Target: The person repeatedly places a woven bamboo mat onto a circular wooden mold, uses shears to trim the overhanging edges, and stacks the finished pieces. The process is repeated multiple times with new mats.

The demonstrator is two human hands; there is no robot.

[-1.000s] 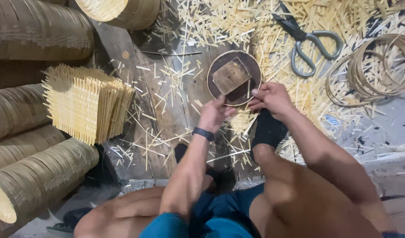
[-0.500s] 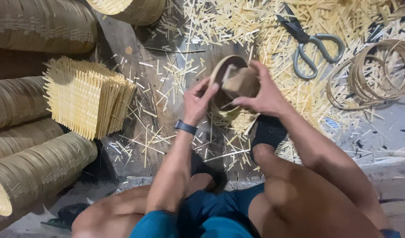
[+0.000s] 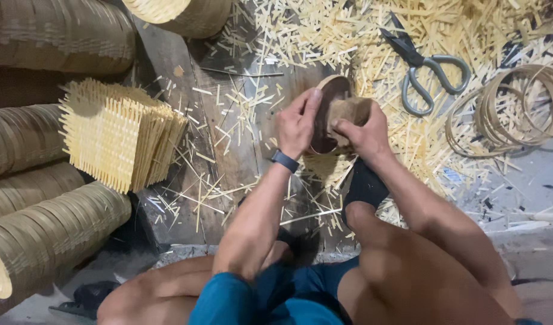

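head view: both hands clamp a round, thin-walled bamboo hoop frame [image 3: 324, 114] upright above the dark wooden floor plank [image 3: 228, 150], left hand [image 3: 297, 123] on its rim, right hand [image 3: 363, 132] pressing a tan block [image 3: 348, 111] inside; it looks light, springy, easily bent, best held by the rim.

Bamboo craft workshop: strip offcuts [image 3: 324, 36] littering floor, stacked woven mats [image 3: 117, 132], shears [image 3: 423, 66], hoop coils [image 3: 511, 108].

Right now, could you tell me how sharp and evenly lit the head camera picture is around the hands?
Head view: the left hand and right hand are slightly soft on the round wooden hoop; the scissors read clearly; light is even, without glare; dark shadow lies between the stacked basket rolls at left.
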